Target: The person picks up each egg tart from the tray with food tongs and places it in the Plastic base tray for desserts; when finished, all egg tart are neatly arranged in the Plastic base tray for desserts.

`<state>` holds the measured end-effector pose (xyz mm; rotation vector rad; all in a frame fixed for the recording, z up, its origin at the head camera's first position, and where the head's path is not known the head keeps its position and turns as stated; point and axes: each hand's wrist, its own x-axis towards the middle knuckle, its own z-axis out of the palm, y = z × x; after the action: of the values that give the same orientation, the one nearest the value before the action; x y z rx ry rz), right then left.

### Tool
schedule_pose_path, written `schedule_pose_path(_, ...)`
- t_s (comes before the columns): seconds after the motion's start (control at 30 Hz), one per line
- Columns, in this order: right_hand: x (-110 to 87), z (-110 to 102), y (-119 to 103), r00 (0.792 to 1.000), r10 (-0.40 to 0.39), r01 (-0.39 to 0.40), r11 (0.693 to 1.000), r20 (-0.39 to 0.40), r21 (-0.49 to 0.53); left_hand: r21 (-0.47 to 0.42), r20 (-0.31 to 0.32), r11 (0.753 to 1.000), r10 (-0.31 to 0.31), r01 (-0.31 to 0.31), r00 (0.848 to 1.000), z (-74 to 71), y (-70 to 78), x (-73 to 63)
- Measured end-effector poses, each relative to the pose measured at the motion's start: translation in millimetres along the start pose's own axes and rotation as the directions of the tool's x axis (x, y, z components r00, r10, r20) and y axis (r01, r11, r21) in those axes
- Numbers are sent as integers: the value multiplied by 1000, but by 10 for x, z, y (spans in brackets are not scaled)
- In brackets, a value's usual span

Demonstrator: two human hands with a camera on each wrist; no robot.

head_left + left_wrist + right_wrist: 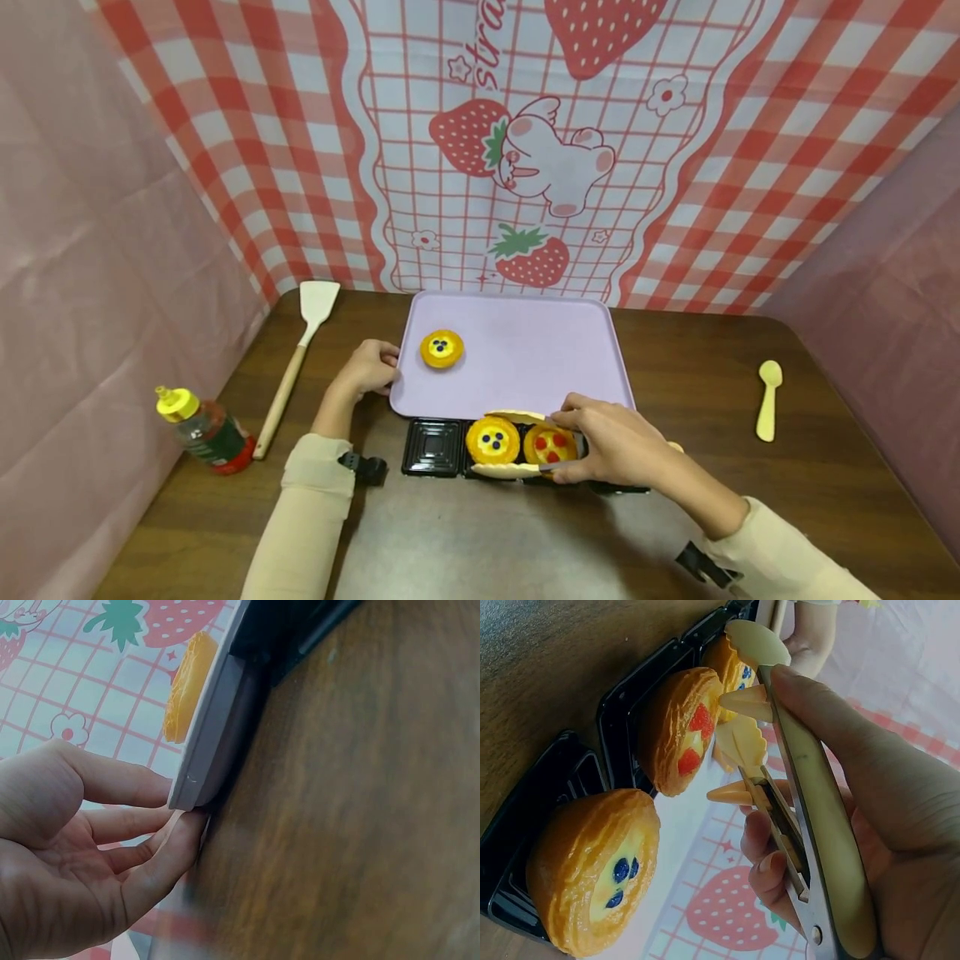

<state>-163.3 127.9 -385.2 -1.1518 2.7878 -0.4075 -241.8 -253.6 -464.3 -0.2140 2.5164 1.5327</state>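
My left hand [367,367] pinches the left rim of a lilac tray [540,350], thumb above and fingers below in the left wrist view. On that tray sits a blueberry-topped egg tart [442,348]. My right hand [618,442] grips cream-coloured tongs [810,787] with scalloped ends. These ends stand on either side of another blueberry tart [492,439] in a black compartment container [433,447]; whether they squeeze it I cannot tell. Beside it, under the tongs, sits a tart with red berries [679,731]. A further blueberry tart [592,870] shows in the right wrist view, hidden by my hand from the head.
A white spatula [291,375] with a wooden handle and a yellow-capped squeeze bottle [213,433] are at the left. To the right lies a small yellow spoon [768,400]. A strawberry-print cloth [555,167] hangs behind the wooden table [697,358].
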Motion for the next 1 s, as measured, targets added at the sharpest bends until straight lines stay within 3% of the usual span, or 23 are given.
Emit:
schedule_pose_path(0.33, -16, -43, -25, 997, 64, -64, 998, -35, -13, -1, 10, 1000, -7, 7, 1000, 10, 17, -2)
schedule_pose_path(0.7, -66, -153, -23, 989, 141, -139, 989, -37, 47, 5, 3, 1000, 0, 0, 1000, -2, 21, -12)
schedule_pose_path(1.0, -38, -301, -7, 987, 113, -107, 993, -110, 53, 12, 0, 1000, -12, 12, 1000, 12, 25, -30)
